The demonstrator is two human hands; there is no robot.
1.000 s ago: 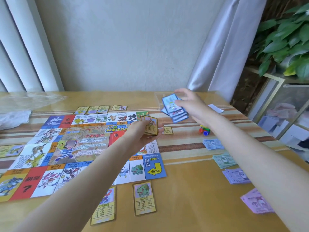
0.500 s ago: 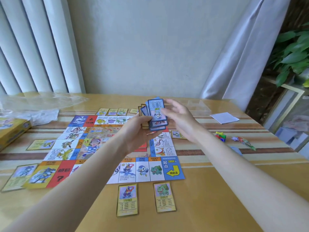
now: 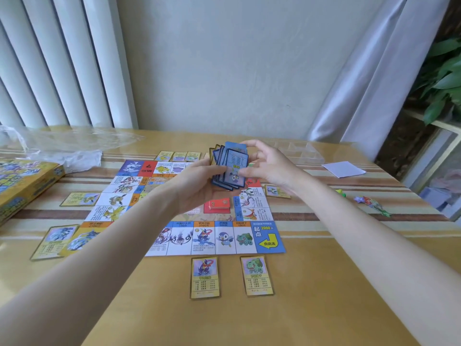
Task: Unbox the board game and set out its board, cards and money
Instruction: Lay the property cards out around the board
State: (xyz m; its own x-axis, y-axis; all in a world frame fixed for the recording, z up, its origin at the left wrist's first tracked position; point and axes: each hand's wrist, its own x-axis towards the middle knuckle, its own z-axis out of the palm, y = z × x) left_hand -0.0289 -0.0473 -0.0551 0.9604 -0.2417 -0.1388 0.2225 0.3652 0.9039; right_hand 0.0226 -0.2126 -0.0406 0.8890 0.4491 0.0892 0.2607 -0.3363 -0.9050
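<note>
Cards [image 3: 230,168] in both hands' grip hide the board's [image 3: 189,221] centre.

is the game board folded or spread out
Spread out: the game board lies flat on the table, its squares facing up under both hands.

"2000", perhaps "起点", on board [image 3: 269,237]

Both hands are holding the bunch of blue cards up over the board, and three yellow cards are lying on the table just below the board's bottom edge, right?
Not quite. The head view shows two yellow-bordered cards below the colourful paper board, not three. The left hand and right hand do hold the stack of blue-bordered cards above it.
</note>
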